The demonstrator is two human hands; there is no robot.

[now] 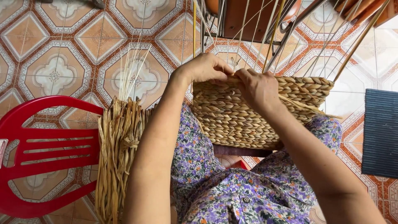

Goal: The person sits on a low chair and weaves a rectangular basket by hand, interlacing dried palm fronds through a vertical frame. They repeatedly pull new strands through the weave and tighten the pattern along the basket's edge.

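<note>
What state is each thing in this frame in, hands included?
Woven basket: half-built, bare stakes sticking up from its rim.
Left hand: fingers closed at the basket's top edge.
Right hand: pinching a fibre strand at the rim.
Bundle of dried fibre: upright beside the knee.
Red plastic chair: unoccupied.

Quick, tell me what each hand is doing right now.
Left hand: closed, fingers curled over the top rim of the woven basket.
Right hand: closed, pinching a fibre strand at the same rim.
</note>
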